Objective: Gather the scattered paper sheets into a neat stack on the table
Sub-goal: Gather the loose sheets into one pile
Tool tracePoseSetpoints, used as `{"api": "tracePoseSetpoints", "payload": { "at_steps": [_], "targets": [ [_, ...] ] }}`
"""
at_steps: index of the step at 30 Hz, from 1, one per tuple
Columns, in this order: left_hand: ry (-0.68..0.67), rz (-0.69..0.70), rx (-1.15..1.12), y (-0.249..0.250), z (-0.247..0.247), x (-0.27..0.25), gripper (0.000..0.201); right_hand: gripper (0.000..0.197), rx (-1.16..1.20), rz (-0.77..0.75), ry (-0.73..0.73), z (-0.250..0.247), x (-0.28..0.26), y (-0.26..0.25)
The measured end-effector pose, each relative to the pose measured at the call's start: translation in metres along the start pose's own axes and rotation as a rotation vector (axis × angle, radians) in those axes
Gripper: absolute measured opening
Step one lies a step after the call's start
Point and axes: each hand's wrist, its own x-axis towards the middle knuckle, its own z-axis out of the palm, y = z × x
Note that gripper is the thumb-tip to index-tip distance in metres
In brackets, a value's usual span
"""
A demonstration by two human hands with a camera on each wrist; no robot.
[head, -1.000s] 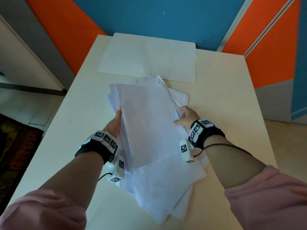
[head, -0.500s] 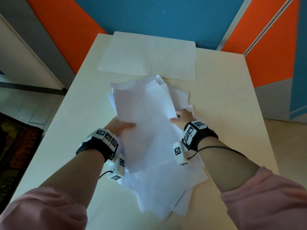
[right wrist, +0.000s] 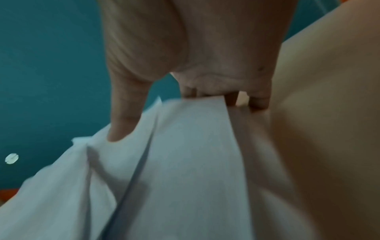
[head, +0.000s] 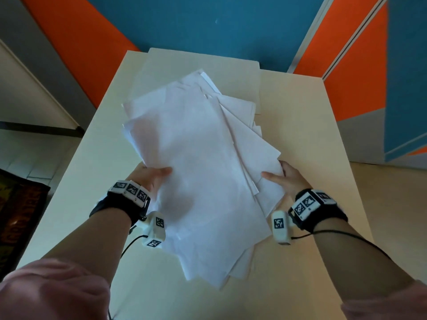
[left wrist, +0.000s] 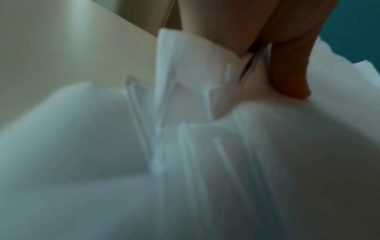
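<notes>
head view: both hands grip paper sheets [head: 198, 172] over cream table [head: 307, 125], blue-orange wall [head: 208, 21].

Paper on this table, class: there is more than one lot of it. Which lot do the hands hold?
The messy bundle near the person, gripped by the left hand and right hand. The other sheets lie flat and untouched at the table's far edge.

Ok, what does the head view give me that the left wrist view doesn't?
Only the head view shows the whole fanned bundle of sheets, the right hand gripping its right edge, and the large sheet lying at the table's far end. Only the left wrist view shows separate sheet edges splayed, unaligned. Both show the left hand holding the bundle, thumb on top.
</notes>
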Motion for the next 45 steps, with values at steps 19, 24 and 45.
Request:
{"api": "tracePoseSetpoints", "payload": {
  "at_steps": [19, 24, 45],
  "targets": [
    [-0.005, 0.571, -0.052, 0.142, 0.038, -0.051, 0.023, 0.038, 0.148, -0.366, 0.324, 0.004, -0.023, -0.130],
    [-0.024, 0.744, -0.089, 0.187, 0.045, -0.079, 0.020, 0.043, 0.362, -0.467, 0.401, -0.006, -0.056, -0.163],
    [0.112, 0.497, 0.213, 0.171, 0.047, -0.067, 0.041, 0.033, 0.201, -0.371, 0.328, -0.035, -0.032, -0.091]
  ]
}}
